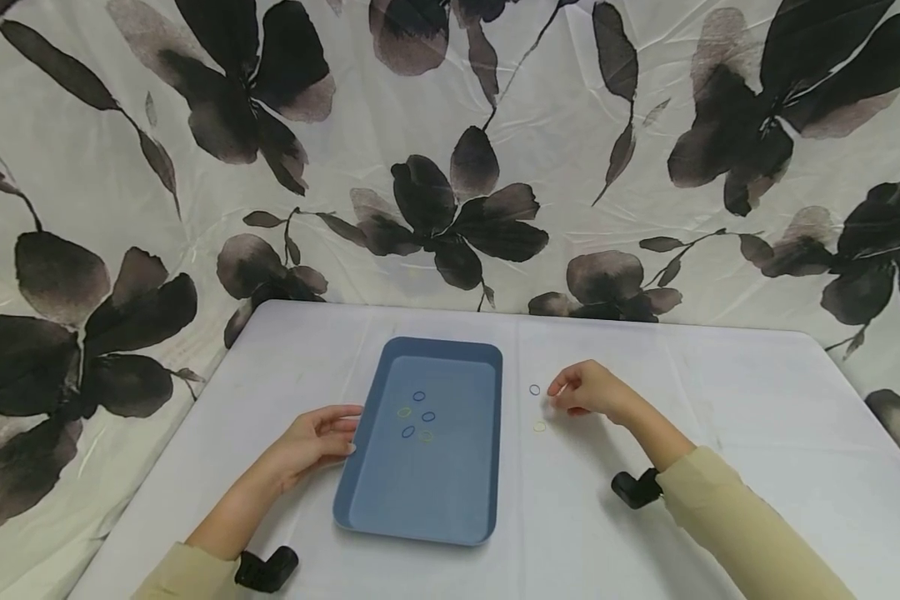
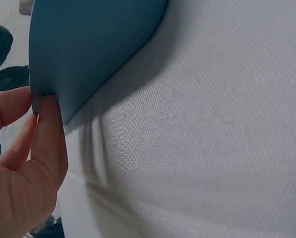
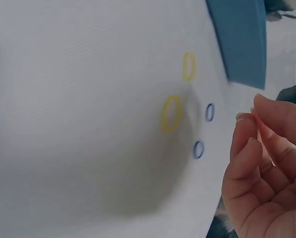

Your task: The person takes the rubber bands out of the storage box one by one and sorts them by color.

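A blue tray (image 1: 461,500) lies on the table with several thin blue and yellow rings, like small rubber bands, on its floor. At its left side my left hand (image 1: 311,446) grips the rim; in the left wrist view the fingers (image 2: 47,131) pinch the tray wall (image 2: 88,44). To the right of the tray, my right hand (image 1: 588,390) hovers over the table, fingers loosely curled, no ring visible between them. Beside it are a blue ring (image 1: 535,389) and a yellow ring (image 1: 539,427). The right wrist view shows another blue ring (image 3: 198,149) and yellow ring (image 3: 172,113).
A white cloth covers the table (image 1: 787,400). Behind it hangs a white curtain (image 1: 570,108) with dark flowers. Each wrist carries a black device, one at the left wrist (image 1: 267,569) and one at the right wrist (image 1: 636,488).
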Motion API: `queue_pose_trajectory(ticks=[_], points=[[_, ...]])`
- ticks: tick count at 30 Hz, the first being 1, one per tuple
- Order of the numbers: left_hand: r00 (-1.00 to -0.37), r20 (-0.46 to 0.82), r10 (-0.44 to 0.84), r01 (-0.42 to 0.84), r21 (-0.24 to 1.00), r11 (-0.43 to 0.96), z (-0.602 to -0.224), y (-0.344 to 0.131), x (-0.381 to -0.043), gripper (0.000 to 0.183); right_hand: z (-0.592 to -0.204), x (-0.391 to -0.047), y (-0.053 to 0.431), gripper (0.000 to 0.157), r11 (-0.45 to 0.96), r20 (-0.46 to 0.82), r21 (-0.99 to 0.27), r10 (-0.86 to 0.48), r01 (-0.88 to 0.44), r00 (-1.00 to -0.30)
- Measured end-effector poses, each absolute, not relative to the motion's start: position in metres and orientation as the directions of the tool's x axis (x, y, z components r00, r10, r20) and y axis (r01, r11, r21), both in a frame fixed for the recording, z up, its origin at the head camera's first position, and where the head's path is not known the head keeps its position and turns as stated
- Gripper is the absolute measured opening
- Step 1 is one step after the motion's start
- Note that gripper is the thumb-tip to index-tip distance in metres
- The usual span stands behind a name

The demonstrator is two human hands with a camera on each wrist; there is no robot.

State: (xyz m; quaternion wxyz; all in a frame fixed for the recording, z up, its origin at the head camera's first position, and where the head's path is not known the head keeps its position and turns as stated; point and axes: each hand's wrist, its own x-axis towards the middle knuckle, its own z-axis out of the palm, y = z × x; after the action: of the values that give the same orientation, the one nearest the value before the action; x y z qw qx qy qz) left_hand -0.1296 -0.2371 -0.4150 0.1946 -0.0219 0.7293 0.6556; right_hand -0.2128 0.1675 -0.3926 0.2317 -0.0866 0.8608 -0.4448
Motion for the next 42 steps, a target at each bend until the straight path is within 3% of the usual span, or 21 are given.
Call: queue_pose_trajectory(ticks=[22, 30, 42], points=[[-0.923, -0.310, 0.228, -0.286, 0.949, 0.133, -0.413, -0.237, -0.129, 0.064, -0.366, -0.235, 0.067, 0.020, 0.480, -0.266, -0.877, -0.501, -0.009, -0.823], [-0.924, -0.317, 0.215, -0.293, 0.946, 0.135, -0.414, -0.238, -0.128, 0.063, -0.384, -0.238, 0.027, 0.017, 0.480, -0.232, -0.876, -0.508, -0.050, -0.829], [-0.923, -0.314, 0.224, -0.289, 0.948, 0.136, -0.414, -0.238, -0.128, 0.063, -0.416, -0.231, -0.005, 0.015, 0.543, -0.128, -0.827, -0.433, -0.144, -0.892]])
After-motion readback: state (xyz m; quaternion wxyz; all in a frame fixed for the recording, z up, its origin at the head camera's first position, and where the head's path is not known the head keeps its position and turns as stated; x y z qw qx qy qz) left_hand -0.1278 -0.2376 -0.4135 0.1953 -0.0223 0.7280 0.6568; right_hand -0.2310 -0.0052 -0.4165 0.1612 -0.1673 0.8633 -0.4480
